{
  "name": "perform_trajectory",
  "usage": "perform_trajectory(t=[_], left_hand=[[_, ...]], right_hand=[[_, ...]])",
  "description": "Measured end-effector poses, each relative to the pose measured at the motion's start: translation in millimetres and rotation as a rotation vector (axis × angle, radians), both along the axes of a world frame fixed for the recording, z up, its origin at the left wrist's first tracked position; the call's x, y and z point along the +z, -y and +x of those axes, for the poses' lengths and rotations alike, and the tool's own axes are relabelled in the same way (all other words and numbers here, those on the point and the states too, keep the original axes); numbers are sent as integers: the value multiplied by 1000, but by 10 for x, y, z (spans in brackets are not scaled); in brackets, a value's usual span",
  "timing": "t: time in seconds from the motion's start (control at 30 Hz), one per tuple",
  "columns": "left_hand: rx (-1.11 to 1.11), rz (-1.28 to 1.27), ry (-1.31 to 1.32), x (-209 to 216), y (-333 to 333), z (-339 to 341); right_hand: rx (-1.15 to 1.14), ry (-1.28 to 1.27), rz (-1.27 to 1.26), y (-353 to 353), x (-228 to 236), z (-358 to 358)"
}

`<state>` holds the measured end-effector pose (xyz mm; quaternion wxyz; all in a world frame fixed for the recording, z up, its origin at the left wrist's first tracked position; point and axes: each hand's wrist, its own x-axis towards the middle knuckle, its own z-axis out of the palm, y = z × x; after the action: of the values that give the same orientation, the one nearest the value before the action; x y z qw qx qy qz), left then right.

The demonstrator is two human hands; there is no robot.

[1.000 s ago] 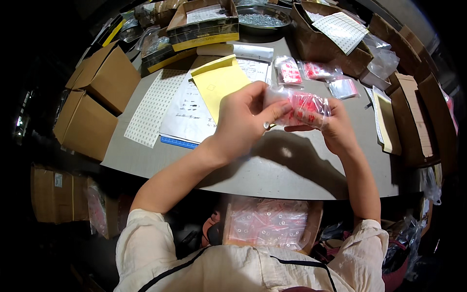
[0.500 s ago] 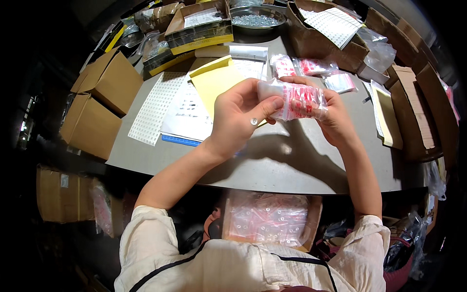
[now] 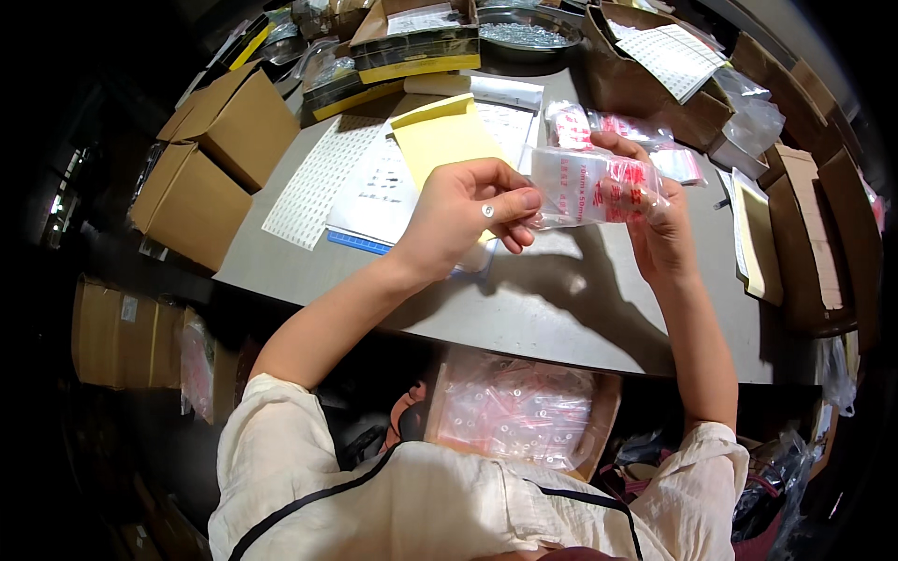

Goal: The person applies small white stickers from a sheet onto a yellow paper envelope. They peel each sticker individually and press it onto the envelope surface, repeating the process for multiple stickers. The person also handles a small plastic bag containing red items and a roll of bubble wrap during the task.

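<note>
A clear plastic zip bag packet (image 3: 585,190) with red print is held up above the table between both hands. At its left end, my left hand (image 3: 472,213) is closed, with thumb and index finger pinched at the plastic edge. A small round white sticker (image 3: 487,211) is on the back of that thumb. My right hand (image 3: 662,224) grips the packet's right end, fingers behind and thumb in front. Just beyond the right hand lie more packets of red-printed bags (image 3: 569,124) on the grey table (image 3: 552,323).
A yellow envelope (image 3: 444,140) and a sheet of small labels (image 3: 313,192) lie left of centre. Cardboard boxes (image 3: 229,126) line the left side, and an open carton (image 3: 645,89) stands behind. A metal bowl (image 3: 528,47) holds small parts. Below the table edge, a box contains bagged pieces (image 3: 514,411).
The packet has shifted slightly right with my right hand, and its left part now looks flatter and more spread. My left thumb and finger have moved to its left edge. The whole view has shifted.
</note>
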<state>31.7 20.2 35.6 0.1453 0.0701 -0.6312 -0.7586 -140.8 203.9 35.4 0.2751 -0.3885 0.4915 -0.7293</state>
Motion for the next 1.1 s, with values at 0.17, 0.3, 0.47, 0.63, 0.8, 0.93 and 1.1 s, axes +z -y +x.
perform_trajectory(t=[0.17,0.3,0.47,0.63,0.8,0.93,1.1], left_hand=[[97,-4,2,-40,103,306],[145,-9,-27,-5,139,688],[404,-24,-167,-120,419,1300],[1134,19,-91,-476,958,2749],[1625,177,-187,-1403,1623,4489],[1859,529,-110,-1835,2370,5827],[1720,-20,782,-2061,2666,6324]], right_hand=[[8,41,88,82,40,207],[59,26,186,92,-48,337],[112,337,21,-94,-286,-269],[79,100,253,-246,-524,-1181],[-129,98,571,-232,-680,-900],[3,140,576,-221,-739,-967],[148,132,532,-115,-631,-1217]])
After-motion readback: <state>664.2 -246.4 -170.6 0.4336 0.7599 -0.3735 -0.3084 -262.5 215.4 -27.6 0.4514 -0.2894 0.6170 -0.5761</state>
